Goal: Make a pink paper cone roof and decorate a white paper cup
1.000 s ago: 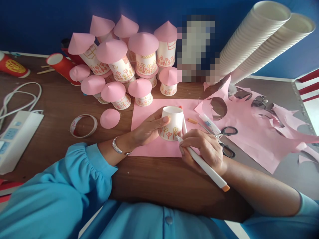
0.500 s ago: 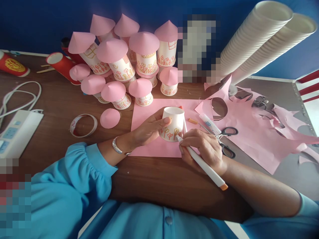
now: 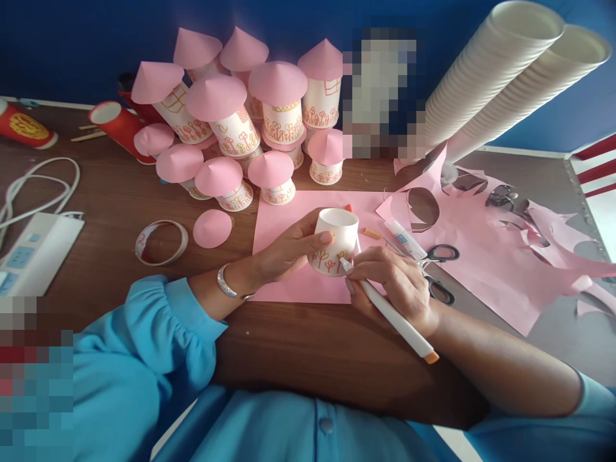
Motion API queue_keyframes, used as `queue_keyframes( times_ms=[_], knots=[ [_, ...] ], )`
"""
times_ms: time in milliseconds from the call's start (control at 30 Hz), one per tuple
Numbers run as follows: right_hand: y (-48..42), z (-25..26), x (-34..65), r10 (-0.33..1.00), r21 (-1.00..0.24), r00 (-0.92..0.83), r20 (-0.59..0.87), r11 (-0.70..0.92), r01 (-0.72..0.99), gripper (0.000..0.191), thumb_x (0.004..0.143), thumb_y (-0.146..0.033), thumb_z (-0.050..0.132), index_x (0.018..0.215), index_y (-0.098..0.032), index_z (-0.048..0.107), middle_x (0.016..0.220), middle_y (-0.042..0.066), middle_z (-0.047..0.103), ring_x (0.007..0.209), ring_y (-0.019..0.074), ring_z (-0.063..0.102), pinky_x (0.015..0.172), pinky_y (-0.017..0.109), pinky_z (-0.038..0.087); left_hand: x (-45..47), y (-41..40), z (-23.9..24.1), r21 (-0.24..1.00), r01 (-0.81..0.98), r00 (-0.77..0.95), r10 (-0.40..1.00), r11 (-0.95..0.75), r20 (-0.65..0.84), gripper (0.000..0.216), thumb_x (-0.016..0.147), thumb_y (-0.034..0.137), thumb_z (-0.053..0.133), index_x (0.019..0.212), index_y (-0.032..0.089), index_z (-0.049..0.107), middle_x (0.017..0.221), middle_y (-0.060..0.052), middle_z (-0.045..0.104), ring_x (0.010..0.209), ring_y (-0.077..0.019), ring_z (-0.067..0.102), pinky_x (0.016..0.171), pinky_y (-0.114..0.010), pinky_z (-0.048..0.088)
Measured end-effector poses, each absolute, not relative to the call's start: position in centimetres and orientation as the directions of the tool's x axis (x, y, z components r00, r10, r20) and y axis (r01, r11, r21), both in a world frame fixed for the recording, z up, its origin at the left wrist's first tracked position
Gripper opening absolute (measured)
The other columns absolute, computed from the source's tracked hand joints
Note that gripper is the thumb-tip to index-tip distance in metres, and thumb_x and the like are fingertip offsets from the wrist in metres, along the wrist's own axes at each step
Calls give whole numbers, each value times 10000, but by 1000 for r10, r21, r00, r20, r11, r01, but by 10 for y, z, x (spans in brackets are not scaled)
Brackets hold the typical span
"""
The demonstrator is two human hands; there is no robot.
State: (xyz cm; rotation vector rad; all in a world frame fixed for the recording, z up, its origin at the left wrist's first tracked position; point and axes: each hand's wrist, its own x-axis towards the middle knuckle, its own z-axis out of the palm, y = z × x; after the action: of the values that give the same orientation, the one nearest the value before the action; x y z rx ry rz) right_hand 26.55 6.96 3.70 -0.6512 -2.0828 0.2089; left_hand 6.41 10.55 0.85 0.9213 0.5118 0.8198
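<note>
A white paper cup [image 3: 338, 239] is in my left hand [image 3: 293, 247], thumb on its near side and the other fingers behind it. Red and yellowish flowers are drawn around the cup's lower part. My right hand [image 3: 392, 282] grips a white marker [image 3: 397, 324] with an orange end, and its tip is at the drawn flowers. Under the cup lies a pink paper sheet [image 3: 283, 289]. Just beyond my right hand are an orange marker cap [image 3: 372, 233], a glue tube [image 3: 405, 239] and black-handled scissors [image 3: 440, 292].
Several cup houses with pink cone roofs [image 3: 278, 83] stand at the back. Tall stacks of white cups [image 3: 486, 83] lean at the back right, above cut pink paper [image 3: 500, 276]. A tape roll [image 3: 161, 242], a pink cone [image 3: 212, 228] and a power strip [image 3: 41, 253] lie at left.
The cup has shifted slightly right and tilted a little in my left hand. The marker tip stays at the drawn flowers, with my right hand nearly still.
</note>
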Motion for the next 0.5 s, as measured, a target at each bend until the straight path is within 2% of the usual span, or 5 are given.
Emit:
queue_keyframes(
  times_ms=[133, 267, 400, 500],
  knots=[
    [69, 38, 266, 529, -392, -442, 724, 843, 368, 241, 880, -31, 617, 1032, -213, 568, 787, 21, 682, 636, 165, 684, 565, 283, 548, 62, 106, 7, 875, -364, 596, 802, 318, -43, 598, 917, 517, 728, 1447, 275, 591, 1371, -101, 677, 1210, -263, 633, 866, -311, 510],
    [69, 39, 266, 537, -399, -458, 708, 840, 368, 247, 883, -31, 608, 1036, -219, 565, 784, 11, 685, 636, 157, 683, 566, 281, 550, 63, 105, 8, 881, -352, 607, 794, 317, -43, 579, 932, 514, 711, 1441, 262, 600, 1323, -104, 699, 1161, -256, 649, 859, -318, 507],
    [69, 39, 266, 536, -400, -468, 702, 841, 363, 223, 889, -44, 601, 1011, -227, 567, 755, -3, 673, 625, 153, 677, 551, 277, 549, 63, 105, 6, 876, -363, 580, 813, 318, -55, 607, 915, 511, 733, 1452, 264, 594, 1402, -115, 665, 1250, -285, 618, 898, -326, 510],
    [69, 38, 266, 538, -404, -465, 703, 840, 362, 229, 883, -40, 601, 1005, -231, 571, 759, -3, 673, 628, 153, 681, 550, 274, 555, 63, 105, 6, 865, -377, 575, 816, 331, -61, 624, 908, 519, 738, 1456, 264, 584, 1382, -117, 675, 1239, -287, 626, 902, -333, 516]
  ],
)
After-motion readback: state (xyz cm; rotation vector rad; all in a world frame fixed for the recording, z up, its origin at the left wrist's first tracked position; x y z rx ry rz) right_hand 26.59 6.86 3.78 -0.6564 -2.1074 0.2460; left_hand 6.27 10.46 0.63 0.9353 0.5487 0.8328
